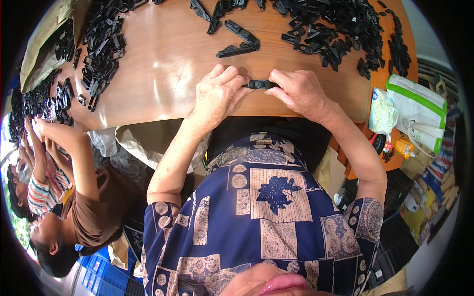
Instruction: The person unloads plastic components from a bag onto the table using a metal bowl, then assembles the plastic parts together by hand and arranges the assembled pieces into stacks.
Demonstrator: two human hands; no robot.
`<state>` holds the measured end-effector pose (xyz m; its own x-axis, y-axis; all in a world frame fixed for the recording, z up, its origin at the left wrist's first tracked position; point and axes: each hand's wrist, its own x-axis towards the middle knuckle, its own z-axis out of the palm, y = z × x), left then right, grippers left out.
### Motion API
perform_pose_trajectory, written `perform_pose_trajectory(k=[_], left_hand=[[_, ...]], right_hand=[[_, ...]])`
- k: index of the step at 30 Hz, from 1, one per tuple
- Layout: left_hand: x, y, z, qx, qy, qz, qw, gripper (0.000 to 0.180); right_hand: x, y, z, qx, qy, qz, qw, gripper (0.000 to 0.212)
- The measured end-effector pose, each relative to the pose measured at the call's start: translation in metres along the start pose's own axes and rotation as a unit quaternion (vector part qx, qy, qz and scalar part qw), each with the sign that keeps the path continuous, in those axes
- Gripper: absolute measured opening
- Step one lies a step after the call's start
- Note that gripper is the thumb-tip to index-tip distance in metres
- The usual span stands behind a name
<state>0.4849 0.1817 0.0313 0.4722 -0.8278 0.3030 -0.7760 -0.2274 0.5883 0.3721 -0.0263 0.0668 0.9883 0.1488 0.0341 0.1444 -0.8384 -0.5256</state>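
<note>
Well, black part (258, 84) near table edge (266, 114)

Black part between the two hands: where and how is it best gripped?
Probably at its short ends, from left and right: the black part is long and narrow and lies crosswise; the left hand and right hand pinch those ends, leaving its middle exposed.

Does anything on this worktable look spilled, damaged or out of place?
Nothing looks plainly spilled or damaged. Mildly odd: black pieces angled like a sideways V lie beyond the left hand, apart from the larger heap at right, so they look perhaps strayed.
</note>
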Motion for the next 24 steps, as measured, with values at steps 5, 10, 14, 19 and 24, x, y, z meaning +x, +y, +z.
perform_pose_trajectory(k=[5, 10, 14, 19, 24], left_hand=[[0.003, -0.001, 0.000, -0.017, 0.020, 0.014, 1.000, 0.024], [-0.001, 0.002, -0.004, 0.000, 0.029, 0.029, 0.999, 0.028], [0.009, -0.008, -0.014, 0.044, 0.095, -0.096, 0.990, 0.023], [0.029, -0.023, -0.009, 0.128, 0.038, -0.036, 0.990, 0.021], [0.028, -0.016, -0.002, 0.084, 0.015, 0.044, 0.995, 0.019]], right_hand=[[0.009, -0.006, 0.025, -0.005, 0.043, -0.004, 0.999, 0.024], [0.012, 0.007, 0.003, -0.017, 0.037, -0.037, 0.998, 0.024], [0.015, 0.044, -0.016, -0.275, 0.155, -0.001, 0.949, 0.011], [0.009, 0.053, -0.017, -0.263, 0.128, -0.018, 0.956, 0.019], [-0.013, 0.034, -0.009, 0.048, 0.110, 0.061, 0.991, 0.020]])
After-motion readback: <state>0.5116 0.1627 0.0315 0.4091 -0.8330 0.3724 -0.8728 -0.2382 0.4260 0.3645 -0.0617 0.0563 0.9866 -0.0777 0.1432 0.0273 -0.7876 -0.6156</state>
